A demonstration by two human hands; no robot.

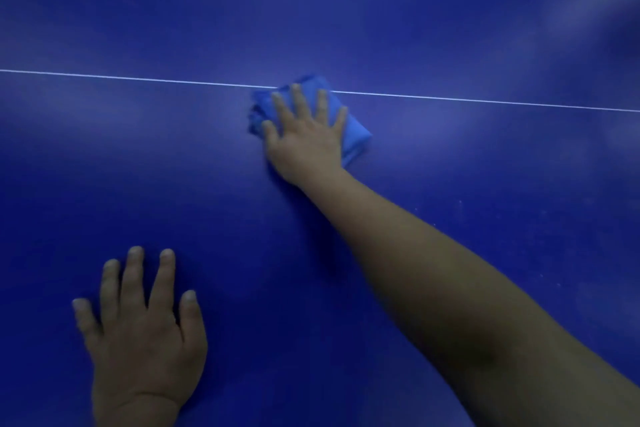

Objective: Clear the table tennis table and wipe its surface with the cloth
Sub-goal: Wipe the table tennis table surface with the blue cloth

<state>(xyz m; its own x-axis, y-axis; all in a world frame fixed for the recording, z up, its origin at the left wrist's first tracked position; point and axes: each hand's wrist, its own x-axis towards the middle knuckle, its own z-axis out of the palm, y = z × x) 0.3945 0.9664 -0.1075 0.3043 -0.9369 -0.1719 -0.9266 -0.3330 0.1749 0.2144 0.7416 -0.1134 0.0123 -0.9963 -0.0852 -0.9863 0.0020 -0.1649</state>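
- Right hand (306, 135), fingers spread straight, presses the blue cloth (355, 135) flat on the table (450, 28), over its white line (104, 77).
- Left hand (142, 326) rests flat, fingers apart, nearer the person.

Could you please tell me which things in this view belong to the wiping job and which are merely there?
Belonging to the job:
- blue cloth, straddling the white line
- right hand, pressing flat on the cloth
- table tennis table, the blue surface being wiped

Merely there:
- left hand, resting flat on the table
- white line
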